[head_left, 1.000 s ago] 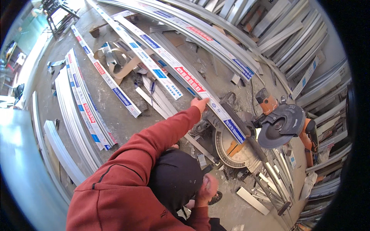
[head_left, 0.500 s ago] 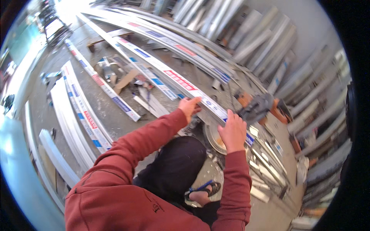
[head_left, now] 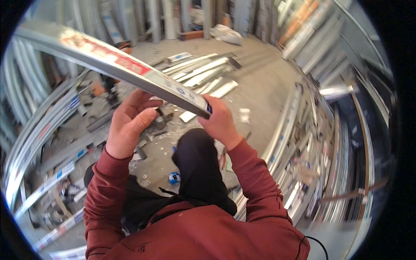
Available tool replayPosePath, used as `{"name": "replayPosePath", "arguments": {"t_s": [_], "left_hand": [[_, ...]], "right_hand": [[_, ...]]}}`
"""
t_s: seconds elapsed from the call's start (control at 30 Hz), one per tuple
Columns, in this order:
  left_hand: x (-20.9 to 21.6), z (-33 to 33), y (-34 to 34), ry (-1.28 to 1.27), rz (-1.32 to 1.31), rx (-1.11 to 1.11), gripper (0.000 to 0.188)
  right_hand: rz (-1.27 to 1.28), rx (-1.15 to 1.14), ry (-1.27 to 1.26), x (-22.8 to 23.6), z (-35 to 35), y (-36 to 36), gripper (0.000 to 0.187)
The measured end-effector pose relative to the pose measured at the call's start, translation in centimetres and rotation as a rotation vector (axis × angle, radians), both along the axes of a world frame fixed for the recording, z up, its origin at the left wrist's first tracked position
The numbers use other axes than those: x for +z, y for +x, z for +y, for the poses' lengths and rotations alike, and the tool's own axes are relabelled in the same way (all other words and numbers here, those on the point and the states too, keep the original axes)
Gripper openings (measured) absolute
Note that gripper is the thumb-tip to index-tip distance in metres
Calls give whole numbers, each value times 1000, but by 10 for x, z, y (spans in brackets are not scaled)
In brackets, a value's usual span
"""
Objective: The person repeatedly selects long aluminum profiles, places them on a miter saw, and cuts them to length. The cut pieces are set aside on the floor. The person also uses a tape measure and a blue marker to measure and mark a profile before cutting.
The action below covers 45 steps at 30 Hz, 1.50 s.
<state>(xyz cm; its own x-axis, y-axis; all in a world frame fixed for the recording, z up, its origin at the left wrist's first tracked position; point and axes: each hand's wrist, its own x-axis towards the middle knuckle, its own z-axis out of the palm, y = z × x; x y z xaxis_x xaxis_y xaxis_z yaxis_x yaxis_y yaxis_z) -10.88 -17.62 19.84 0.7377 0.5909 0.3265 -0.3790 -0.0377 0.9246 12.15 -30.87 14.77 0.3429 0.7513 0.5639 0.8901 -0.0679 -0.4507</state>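
Right hand [head_left: 220, 123]: fingers clamped on near end of metal bar [head_left: 167, 90].
Left hand [head_left: 126, 125]: thumb and fingers parted, fingers curled, just below bar's lower edge; contact can't be told.
Bar position: held by right fingers, slanted up past left fingertips to upper left; red, white and blue film seen on its face; far end blurred.
Knee [head_left: 197, 151]: dark-trousered, below and between both sets of fingers.
Blue object [head_left: 174, 177]: on floor, below left fingers, beside knee; kind can't be told.
Offcuts [head_left: 203, 69]: pale strips, heaped on floor beyond right fingers.
White bag [head_left: 227, 34]: laid on floor, farther beyond right fingers.
Long bars [head_left: 32, 143]: laid lengthwise, well left of left fingers.
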Motion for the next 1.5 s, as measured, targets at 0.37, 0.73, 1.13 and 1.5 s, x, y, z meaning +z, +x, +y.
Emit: {"name": "replayPosePath", "arguments": {"t_s": [0.37, 0.73, 1.13, 1.5], "left_hand": [[-75, 11, 8, -14, 334, -241, 40], [-209, 59, -23, -164, 640, 20, 42], [-258, 83, -49, -231, 948, 159, 44], [-215, 96, -84, 101, 833, 480, 33]], "right_hand": [[761, -687, 45, -226, -200, 61, 27], [1008, -1059, -10, -376, -272, 128, 29], [898, -1323, -233, -485, -297, 150, 37], [988, -1207, -609, -496, -313, 139, 46]]}}
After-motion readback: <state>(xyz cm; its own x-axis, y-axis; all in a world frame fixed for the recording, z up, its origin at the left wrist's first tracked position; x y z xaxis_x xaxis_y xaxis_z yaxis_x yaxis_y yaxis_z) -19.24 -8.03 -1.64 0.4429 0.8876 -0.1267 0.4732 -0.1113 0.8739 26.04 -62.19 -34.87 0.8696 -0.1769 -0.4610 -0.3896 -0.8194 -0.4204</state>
